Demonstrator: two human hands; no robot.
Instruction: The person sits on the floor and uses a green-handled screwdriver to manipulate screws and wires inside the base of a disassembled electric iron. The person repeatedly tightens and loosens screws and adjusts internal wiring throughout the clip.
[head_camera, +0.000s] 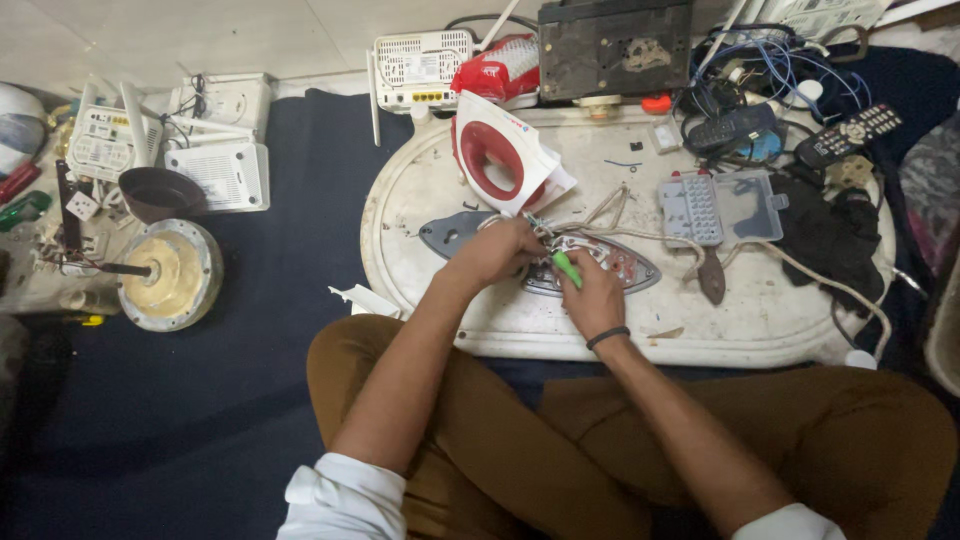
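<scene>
Head view: your left hand (497, 252) fingers curl onto the grey metal iron soleplate (600, 262); your right hand (592, 296) fingers grip a green-handled screwdriver (566, 268).

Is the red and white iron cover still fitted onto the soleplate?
No, the red and white cover lies apart, behind the bare soleplate.

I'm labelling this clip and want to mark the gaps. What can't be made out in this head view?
- Wiring on the iron soleplate: covered by the left hand and right hand.
- Green-handled tool: its tip is hidden between the hands.
- Remote controls: buttons too small to tell.
- Dark box: cut off by the top edge.
</scene>
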